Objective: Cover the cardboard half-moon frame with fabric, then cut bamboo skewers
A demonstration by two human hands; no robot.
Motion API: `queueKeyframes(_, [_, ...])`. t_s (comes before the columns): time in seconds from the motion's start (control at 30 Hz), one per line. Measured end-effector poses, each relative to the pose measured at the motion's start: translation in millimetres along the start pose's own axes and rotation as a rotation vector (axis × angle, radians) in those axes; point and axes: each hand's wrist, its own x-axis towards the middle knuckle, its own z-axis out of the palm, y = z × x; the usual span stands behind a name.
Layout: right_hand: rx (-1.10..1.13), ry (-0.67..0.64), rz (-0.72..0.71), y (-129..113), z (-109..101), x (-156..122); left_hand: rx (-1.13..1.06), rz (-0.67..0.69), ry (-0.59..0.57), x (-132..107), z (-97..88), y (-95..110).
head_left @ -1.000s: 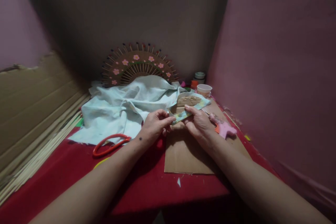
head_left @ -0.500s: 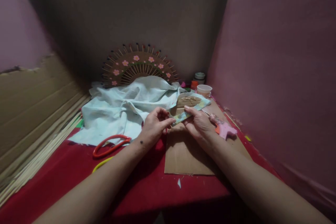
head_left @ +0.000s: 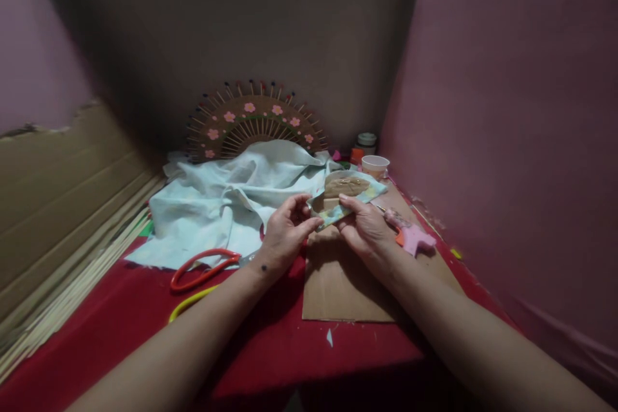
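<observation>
Between my two hands is a cardboard piece [head_left: 340,188] whose edges are wrapped in pale blue and yellow patterned fabric [head_left: 374,191]. Glossy streaks, perhaps glue, show on its bare brown face. My left hand [head_left: 288,224] pinches its near left corner between thumb and fingers. With the thumb on top and fingers beneath, my right hand [head_left: 364,225] grips the lower edge. Under the hands lies a flat cardboard sheet [head_left: 345,283]. A pink glue gun [head_left: 416,239] rests on that sheet, right of my right hand. Scissors [head_left: 207,264] with one red and one yellow handle lie beside my left forearm.
A crumpled light blue cloth [head_left: 193,206] spreads over the red tablecloth [head_left: 270,347]. Behind it stands a flowered fan-shaped decoration [head_left: 251,109]. A white cup [head_left: 375,165] and a lidded jar [head_left: 367,140] stand at the back right. Thin sticks [head_left: 82,290] run along the left edge.
My left hand and forearm have shifted very slightly, showing more of the scissors. My right hand keeps its grip on the fabric-edged cardboard piece.
</observation>
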Motion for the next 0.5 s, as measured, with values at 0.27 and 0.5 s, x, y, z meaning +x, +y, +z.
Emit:
queueKeyframes(0.27, [-0.003, 0.015, 0.041, 0.0, -3.4, 7.5, 0.004, -0.002, 0.009, -5.8, 2.3, 4.8])
queueKeyframes(0.5, [-0.020, -0.110, 0.076, -2.4, -2.5, 3.5, -0.515, -0.233, 0.138, 4.1, 3.0, 3.0])
